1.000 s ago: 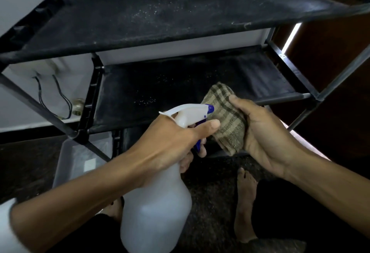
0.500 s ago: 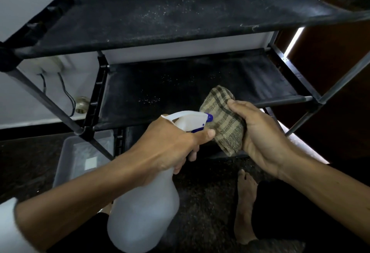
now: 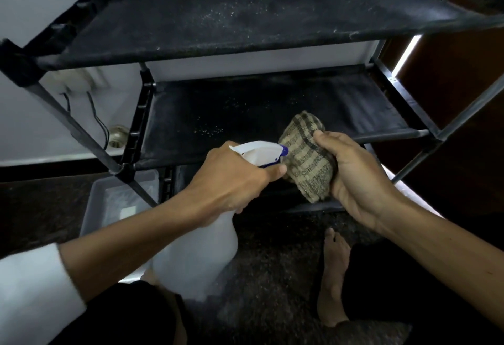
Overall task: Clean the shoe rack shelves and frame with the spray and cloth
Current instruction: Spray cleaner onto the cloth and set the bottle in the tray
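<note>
Head view looks down at a black shoe rack (image 3: 469, 110) with dusty shelves. The left hand (image 3: 231, 178) is wrapped tight around the neck of the spray bottle (image 3: 196, 257), with fingers curled under the trigger. The right hand (image 3: 360, 178) grips a bunched striped cloth (image 3: 308, 159), thumb on top. Both are held in the air, just in front of the front edge of the middle shelf (image 3: 259, 115). The blue tip of the bottle almost touches the cloth.

Things could go wrong here. The tip is so close that the spray may bounce off and wet the right hand. Drops could fall on the floor (image 3: 272, 263), and the bare foot (image 3: 334, 271) could slip there. A wall plug (image 3: 79, 80) with wires sits behind the left back corner of the rack, so spray drifting that way would be bad. The top shelf (image 3: 245, 17) has white specks that could fall when wiped.

The bottle is milky white, so how full it is cannot be told. A grey tub (image 3: 92, 202) sits on the floor under the left front corner of the rack. It holds a small pale square thing; what it is cannot be told.
</note>
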Demonstrator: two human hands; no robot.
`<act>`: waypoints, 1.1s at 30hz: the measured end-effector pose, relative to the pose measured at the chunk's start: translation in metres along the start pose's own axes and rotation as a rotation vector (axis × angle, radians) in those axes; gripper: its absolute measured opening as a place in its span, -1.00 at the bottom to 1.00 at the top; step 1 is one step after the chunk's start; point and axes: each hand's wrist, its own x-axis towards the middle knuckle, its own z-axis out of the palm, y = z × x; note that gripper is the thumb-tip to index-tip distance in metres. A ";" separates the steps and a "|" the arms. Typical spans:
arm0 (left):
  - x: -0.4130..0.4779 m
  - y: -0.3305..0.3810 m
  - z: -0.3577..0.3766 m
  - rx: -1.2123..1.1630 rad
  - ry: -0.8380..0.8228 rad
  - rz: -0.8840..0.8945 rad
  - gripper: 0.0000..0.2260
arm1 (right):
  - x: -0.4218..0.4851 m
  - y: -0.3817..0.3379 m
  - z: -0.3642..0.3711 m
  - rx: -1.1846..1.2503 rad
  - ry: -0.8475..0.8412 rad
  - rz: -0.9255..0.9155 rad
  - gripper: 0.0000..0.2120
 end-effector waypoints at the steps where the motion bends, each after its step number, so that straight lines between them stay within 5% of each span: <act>1: 0.002 0.001 0.001 -0.001 0.015 0.003 -0.72 | 0.001 0.000 0.000 -0.009 -0.006 0.003 -0.74; 16: 0.000 -0.003 0.025 0.029 0.122 -0.001 -0.60 | 0.011 0.009 0.005 -0.078 0.037 -0.030 -0.67; 26: -0.020 -0.001 0.032 0.037 0.103 0.036 -0.71 | 0.011 0.008 -0.001 -0.124 0.081 -0.078 -0.68; 33: -0.022 -0.005 0.035 0.030 0.074 0.063 -0.54 | 0.011 0.010 -0.004 -0.117 0.073 -0.083 -0.70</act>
